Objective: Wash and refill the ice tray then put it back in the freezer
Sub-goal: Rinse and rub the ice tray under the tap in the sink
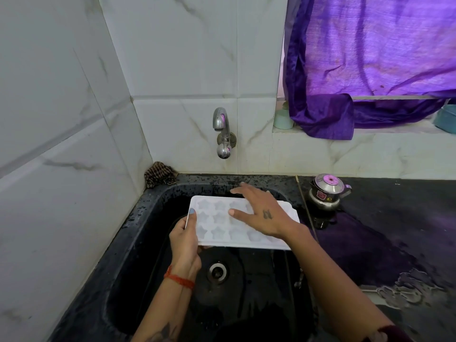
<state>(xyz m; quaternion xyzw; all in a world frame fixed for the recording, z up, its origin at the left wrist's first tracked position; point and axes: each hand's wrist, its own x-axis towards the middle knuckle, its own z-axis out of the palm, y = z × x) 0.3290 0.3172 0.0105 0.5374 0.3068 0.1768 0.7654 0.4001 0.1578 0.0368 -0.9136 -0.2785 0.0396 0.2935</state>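
A white ice tray [219, 228] with star-shaped cells is held level over the black sink [148, 218]. My left hand [185, 240] grips its left end, thumb on top of the rim. My right hand [261, 213] lies flat across the tray's right half, fingers spread and stretched toward the back of the sink. The chrome tap [222, 129] sticks out of the tiled wall above the tray; no water runs from it. The drain [217, 271] shows below the tray.
A small steel pot with a lid [327, 191] stands on the dark wet counter right of the sink. A checked cloth [159, 174] is bunched in the back left corner. A purple curtain [370, 65] hangs over the window ledge, where a pale cup [283, 119] stands.
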